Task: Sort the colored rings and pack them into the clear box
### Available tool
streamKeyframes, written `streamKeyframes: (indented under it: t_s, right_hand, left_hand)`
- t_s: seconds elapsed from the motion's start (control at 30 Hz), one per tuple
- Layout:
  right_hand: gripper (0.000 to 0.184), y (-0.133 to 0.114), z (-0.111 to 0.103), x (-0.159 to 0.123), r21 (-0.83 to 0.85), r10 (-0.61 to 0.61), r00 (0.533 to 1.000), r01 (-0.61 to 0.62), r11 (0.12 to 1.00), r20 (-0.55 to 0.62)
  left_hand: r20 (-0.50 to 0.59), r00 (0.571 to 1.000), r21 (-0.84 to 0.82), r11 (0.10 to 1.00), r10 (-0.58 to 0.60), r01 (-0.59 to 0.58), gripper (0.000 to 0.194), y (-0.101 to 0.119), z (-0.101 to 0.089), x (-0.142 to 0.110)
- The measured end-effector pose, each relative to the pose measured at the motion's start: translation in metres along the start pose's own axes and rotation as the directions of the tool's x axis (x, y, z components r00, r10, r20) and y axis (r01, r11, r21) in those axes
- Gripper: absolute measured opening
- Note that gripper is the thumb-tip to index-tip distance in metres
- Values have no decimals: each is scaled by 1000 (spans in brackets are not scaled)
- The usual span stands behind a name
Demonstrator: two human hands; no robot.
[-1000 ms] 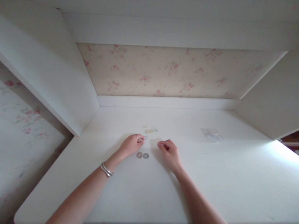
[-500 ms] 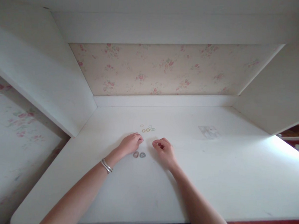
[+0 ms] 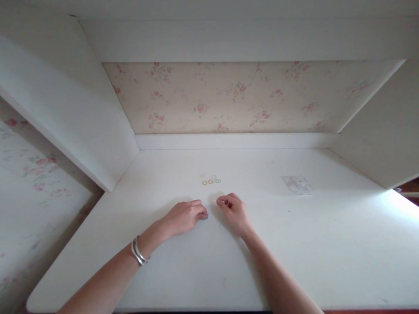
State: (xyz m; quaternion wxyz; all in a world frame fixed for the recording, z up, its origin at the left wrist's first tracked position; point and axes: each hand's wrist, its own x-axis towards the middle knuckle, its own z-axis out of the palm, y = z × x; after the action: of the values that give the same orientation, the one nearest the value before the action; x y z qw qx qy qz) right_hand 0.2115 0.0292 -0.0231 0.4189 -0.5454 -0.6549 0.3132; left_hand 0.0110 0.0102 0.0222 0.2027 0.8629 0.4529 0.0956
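My left hand [image 3: 185, 217], with a silver bracelet [image 3: 139, 251] at the wrist, is closed in a pinch over a small pile of grey rings [image 3: 206, 217]. Its fingers cover most of that pile, and the ring between the fingertips is barely visible. The copper-coloured rings beside the pile are hidden beneath this hand. My right hand [image 3: 233, 213] rests on the desk a little to the right, fingers curled to the thumb; whatever they hold, if anything, cannot be made out. Beyond both hands lie several thin loose rings, among them a gold ring [image 3: 204, 182] and a greenish ring [image 3: 217, 181].
A clear plastic bag [image 3: 297, 185] lies on the white desk [image 3: 331, 247] to the right. White panels [image 3: 93, 104] stand at either side, with a shelf above. Floral wallpaper [image 3: 237, 95] covers the wall behind a low back ledge.
My left hand took a grey ring from below the loose ones and moved it toward me onto the grey pile. My right hand stayed nearly in place. The view shifted slightly.
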Motion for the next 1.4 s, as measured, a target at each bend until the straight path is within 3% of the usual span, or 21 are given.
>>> streamKeyframes:
  t_s: [0.7, 0.93, 1.1, 1.2, 1.3, 1.4]
  right_hand:
    - [22, 1, 0, 1, -16, -11, 1000, 11, 1000, 10]
    - [22, 0, -2, 0, -17, -6, 1000, 7, 1000, 21]
    - [22, 0, -1, 0, -36, -14, 1000, 15, 999, 24]
    - [21, 2, 1, 0, -63, -28, 999, 30, 998, 31]
    - [22, 3, 4, -2, -131, -59, 996, 68, 989, 72]
    - [22, 2, 7, -7, -231, -94, 987, 122, 965, 131]
  left_hand:
    - [42, 998, 202, 978, 46, -53, 22, -8, 5, 0]
    - [43, 998, 165, 985, 44, -50, 22, -7, 2, 0]
    - [-45, 998, 49, 998, 41, -39, 20, -6, -4, -8]
    - [-169, 985, -94, 995, -36, 21, 21, -14, -5, -17]
    - [-267, 943, -254, 958, -200, 132, 27, -31, -3, -27]
    - [-274, 886, -412, 878, -374, 243, 33, -50, 2, -34]
